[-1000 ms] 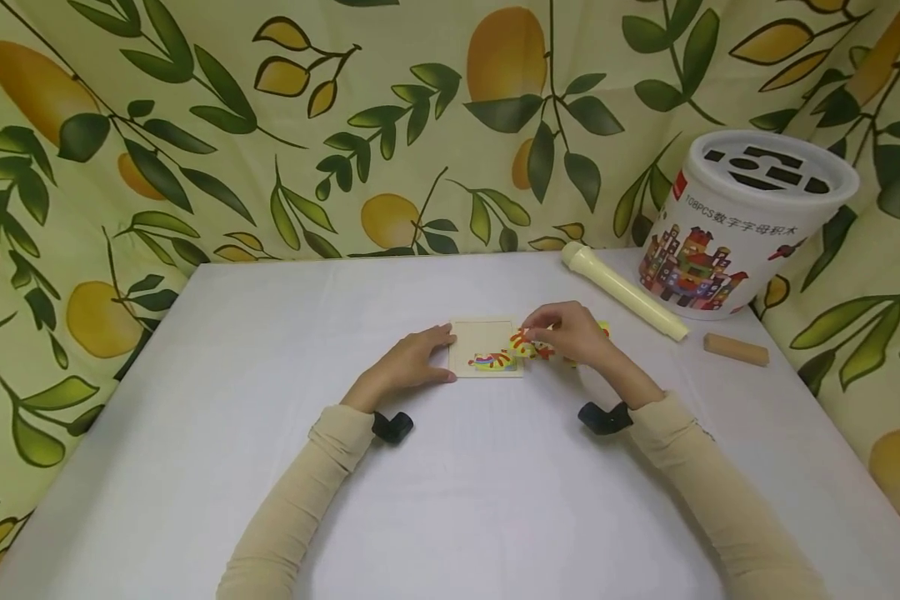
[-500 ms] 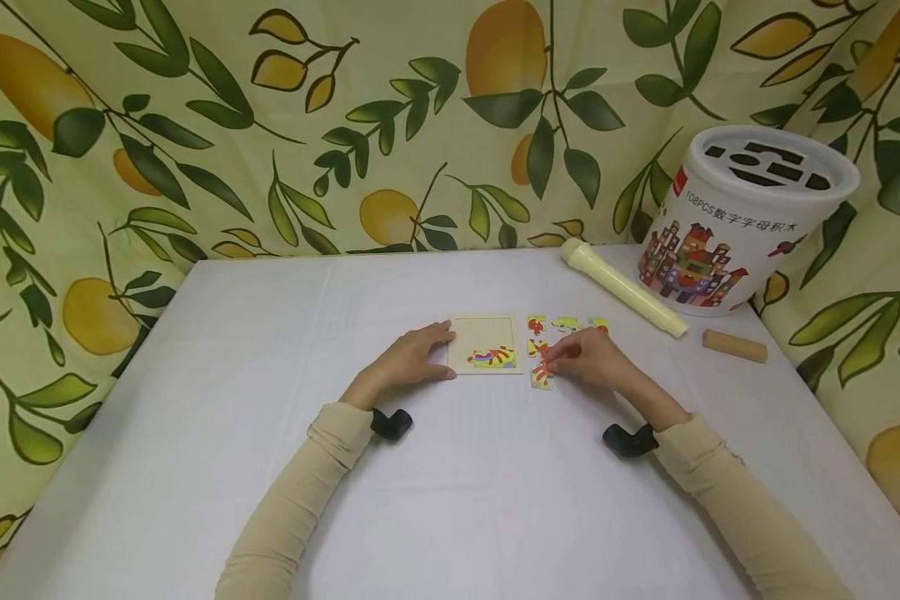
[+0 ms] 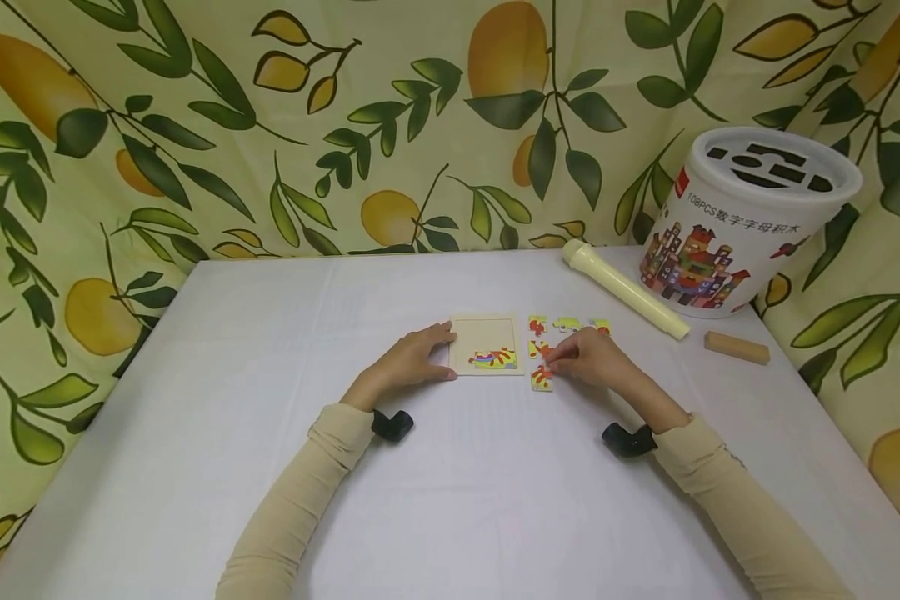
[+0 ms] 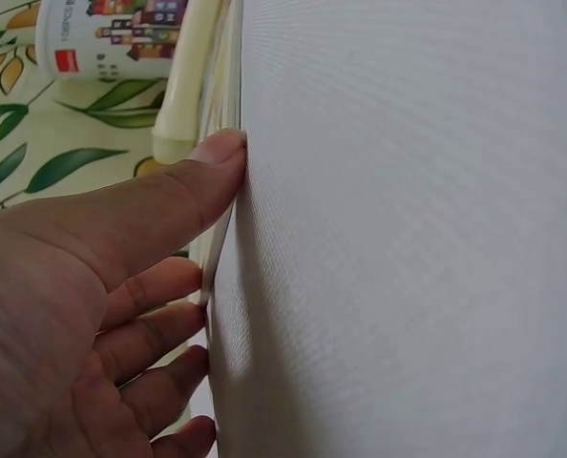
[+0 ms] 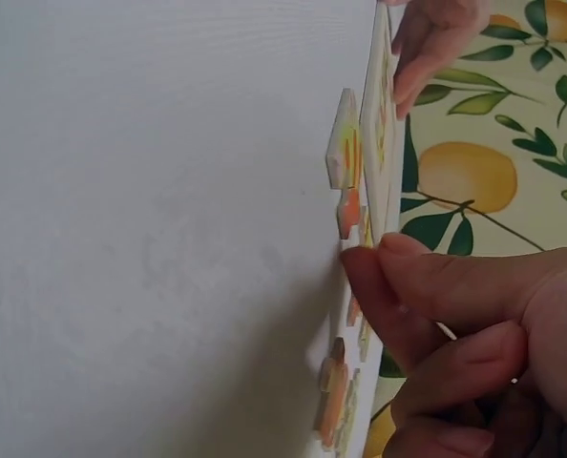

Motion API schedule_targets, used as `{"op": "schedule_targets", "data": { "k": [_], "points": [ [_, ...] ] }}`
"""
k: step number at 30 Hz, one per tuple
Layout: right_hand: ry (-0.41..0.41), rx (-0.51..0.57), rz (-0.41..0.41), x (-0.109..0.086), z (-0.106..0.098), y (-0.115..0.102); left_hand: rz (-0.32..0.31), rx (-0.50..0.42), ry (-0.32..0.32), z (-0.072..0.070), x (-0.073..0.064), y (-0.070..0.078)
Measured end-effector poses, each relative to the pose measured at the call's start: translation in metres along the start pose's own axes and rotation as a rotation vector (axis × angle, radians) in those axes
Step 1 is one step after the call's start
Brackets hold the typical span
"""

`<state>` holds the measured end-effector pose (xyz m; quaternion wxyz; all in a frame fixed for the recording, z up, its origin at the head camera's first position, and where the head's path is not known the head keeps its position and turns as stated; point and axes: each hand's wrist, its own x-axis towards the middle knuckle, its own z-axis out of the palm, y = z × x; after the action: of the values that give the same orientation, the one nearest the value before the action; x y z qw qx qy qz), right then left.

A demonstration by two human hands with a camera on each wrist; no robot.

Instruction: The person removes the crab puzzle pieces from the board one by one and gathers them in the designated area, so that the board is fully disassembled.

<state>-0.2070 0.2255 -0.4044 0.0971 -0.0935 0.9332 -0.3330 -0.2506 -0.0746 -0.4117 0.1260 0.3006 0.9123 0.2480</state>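
A shallow square puzzle board [image 3: 474, 333] lies on the table, with several joined red, yellow and blue pieces [image 3: 493, 358] in its lower right corner. My left hand [image 3: 411, 358] rests along the board's left edge. In the left wrist view its thumb [image 4: 183, 186] touches the rim, fingers spread apart from it. To the right of the board, my right hand [image 3: 587, 357] bends over loose puzzle pieces [image 3: 542, 379]. Its thumb and forefinger [image 5: 369, 277] come together at an orange-red piece [image 5: 348, 212], though their grip is partly hidden. A striped piece [image 5: 345, 143] lies just beyond the fingertips.
Several more loose pieces [image 3: 567, 323] lie in rows beside the board. Farther right are a cream microphone-shaped stick [image 3: 626, 292], a wooden block [image 3: 737, 347] and a white bucket [image 3: 742, 225] of blocks. A fruit-patterned cloth [image 3: 405, 125] hangs behind the white table [image 3: 450, 500].
My right hand has drawn back from the board's right edge, where it held a yellow and red piece, to the loose pieces. It then barely moves. The left hand stays at the board.
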Motion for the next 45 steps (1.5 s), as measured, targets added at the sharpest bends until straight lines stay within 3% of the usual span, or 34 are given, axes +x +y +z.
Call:
{"op": "schedule_targets", "data": {
  "k": [8, 19, 31, 45],
  "points": [
    [0.039, -0.012, -0.086, 0.011, 0.004, -0.013, 0.001, 0.006, -0.002, -0.002, -0.002, 0.002],
    [-0.089, 0.034, -0.137, 0.043, 0.028, -0.056, 0.006, -0.009, 0.003, 0.001, -0.001, 0.001],
    [-0.059, -0.007, -0.188, 0.052, 0.051, -0.061, 0.008, -0.014, 0.022, 0.002, -0.004, 0.001],
    [-0.061, -0.046, -0.24, 0.047, 0.052, -0.062, 0.015, -0.006, 0.021, 0.003, -0.003, -0.002]
  ]
}}
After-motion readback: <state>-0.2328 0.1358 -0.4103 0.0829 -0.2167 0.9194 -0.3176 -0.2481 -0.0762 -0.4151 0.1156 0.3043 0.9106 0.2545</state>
